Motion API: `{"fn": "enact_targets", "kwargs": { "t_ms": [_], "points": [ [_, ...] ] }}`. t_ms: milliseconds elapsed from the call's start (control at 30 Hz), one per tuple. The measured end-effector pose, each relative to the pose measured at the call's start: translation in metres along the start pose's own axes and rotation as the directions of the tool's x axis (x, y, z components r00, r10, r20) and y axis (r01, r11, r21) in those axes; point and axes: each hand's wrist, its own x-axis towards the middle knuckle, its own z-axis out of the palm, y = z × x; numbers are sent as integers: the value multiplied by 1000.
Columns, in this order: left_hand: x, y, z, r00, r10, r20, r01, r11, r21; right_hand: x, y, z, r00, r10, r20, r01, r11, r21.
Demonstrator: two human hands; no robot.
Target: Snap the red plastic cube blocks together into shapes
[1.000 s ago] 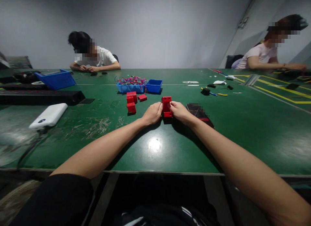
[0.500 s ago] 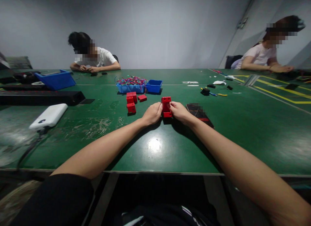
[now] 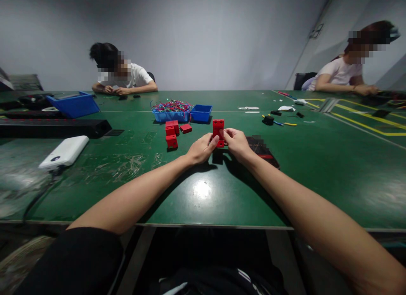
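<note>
A red bracket-like block [image 3: 218, 128] with small round holes is held upright, a little above the green table. My left hand [image 3: 202, 148] grips its lower left side, the thumb lying across the front. On the right edge, the fingers of my right hand [image 3: 236, 143] are closed on the same block. Several similar red blocks [image 3: 171, 141] rest on the table to the left of my hands, with a small flat red piece [image 3: 186, 128] beside them. A dark flat box [image 3: 264, 153] lies just right of my right hand, partly covered by it.
Behind the blocks stand a blue bin of coloured wires [image 3: 171, 115] and a second blue bin [image 3: 201, 113]. At left are a white power bank [image 3: 64, 152] with a cable and a long black bar [image 3: 57, 128]. Pliers [image 3: 282, 123] lie back right. Two people sit across the table.
Both hands have lifted the red block slightly upward off the table. My left thumb has moved across its front. The loose red blocks have stayed in place.
</note>
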Motion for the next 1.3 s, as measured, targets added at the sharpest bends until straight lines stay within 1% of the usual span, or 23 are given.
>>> {"fn": "enact_targets", "kwargs": {
  "t_ms": [100,200,267,400,567,667,733,833,867,1000,1133,1233,1300],
  "points": [
    [-1,3,-1,998,-38,48,37,999,26,2,1,-2,1000,-13,-17,14,1000,7],
    [-1,3,0,996,-74,53,72,997,34,3,3,-2,1000,-2,-22,2,1000,-3],
    [0,1,2,997,-65,46,65,998,7,2,5,-1,1000,3,-25,-3,1000,-9],
    [2,-3,4,998,-37,48,41,994,-99,2,8,0,999,4,-35,-6,998,-64],
    [3,-1,1,997,-73,33,77,986,-147,2,7,0,998,16,-55,-24,988,-152],
    [3,2,-2,994,-111,-13,107,979,-171,1,3,1,998,42,-47,-49,985,-166],
    [3,4,-4,990,-129,-52,117,975,-188,0,1,2,998,68,-21,-70,989,-132],
    [3,4,-5,990,-116,-75,99,976,-196,-2,-1,2,996,82,30,-79,992,-101],
    [2,4,-5,991,-105,-78,88,976,-197,-2,-2,2,997,77,22,-73,990,-118],
    [1,3,-4,992,-82,-100,60,975,-213,-4,-1,3,995,27,-100,-45,982,-186],
    [2,0,-3,987,-98,-127,63,964,-258,-4,-3,2,996,-38,-82,16,969,-245],
    [4,-1,-2,970,-145,-198,73,941,-330,-3,-3,-2,998,-50,-47,31,942,-334],
    [6,-2,0,939,-237,-248,123,908,-401,-3,-2,-4,1000,-13,-7,9,913,-408]
  ]
}}
